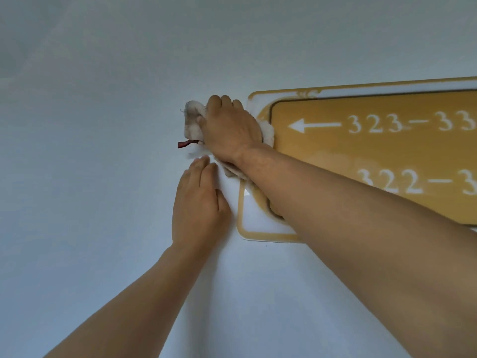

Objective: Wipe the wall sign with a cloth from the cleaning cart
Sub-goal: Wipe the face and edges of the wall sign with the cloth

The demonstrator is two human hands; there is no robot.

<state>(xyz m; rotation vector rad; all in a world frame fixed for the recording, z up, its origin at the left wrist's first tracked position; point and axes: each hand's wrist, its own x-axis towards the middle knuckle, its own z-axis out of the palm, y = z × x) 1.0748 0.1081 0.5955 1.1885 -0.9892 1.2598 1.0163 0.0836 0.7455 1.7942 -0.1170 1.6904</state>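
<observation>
Right hand (229, 130): lay palm-down on the cloth (192, 120), fingers curled over it and pressing it against the wall at the sign's left edge; the forearm crossed the sign's lower left corner.
Left hand (198, 202): was open and flat on the wall (103, 125), fingers together and pointing up, holding nothing; it sat just left of the sign, its fingertips close under the cloth.
Cloth: was pale and bunched, showing left of the right hand's knuckles and below the wrist, with a small dark red tag (186, 143) sticking out to the left.
Sign (387, 156): was a yellow panel in a white, gold-trimmed frame, fixed to the wall, with a white arrow pointing left and the numbers "323-33" and "322-3" running off the right edge.
</observation>
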